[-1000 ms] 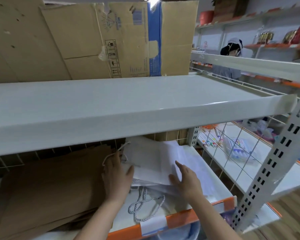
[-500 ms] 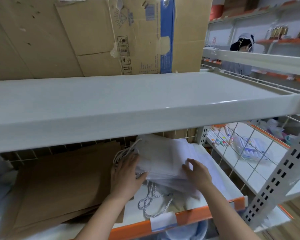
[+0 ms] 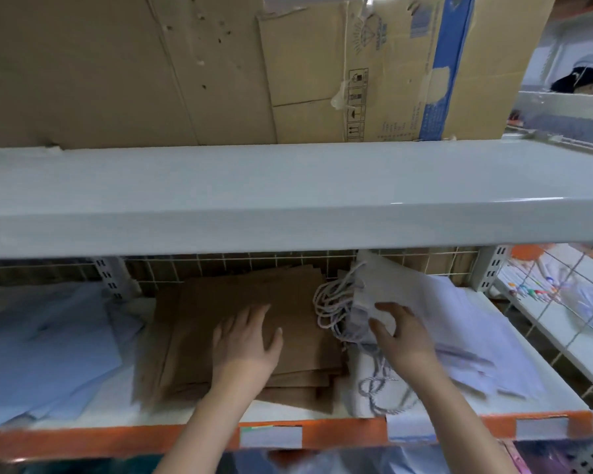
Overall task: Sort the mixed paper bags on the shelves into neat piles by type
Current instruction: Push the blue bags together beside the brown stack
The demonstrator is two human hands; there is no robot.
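Left hand [image 3: 245, 340] rests flat on the brown paper bags [image 3: 254, 333] mid-shelf; right hand [image 3: 399, 331] grips the white paper bags [image 3: 442, 309] beside them. Light, floppy, probably slippery: hold stack edges, not cords.

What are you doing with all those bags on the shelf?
A person is sorting paper bags on a shelf. The left hand lies flat on a pile of brown bags. The right hand grips the edge of a stack of white bags, whose rope handles spill out toward the brown pile. Pale blue bags lie further left.
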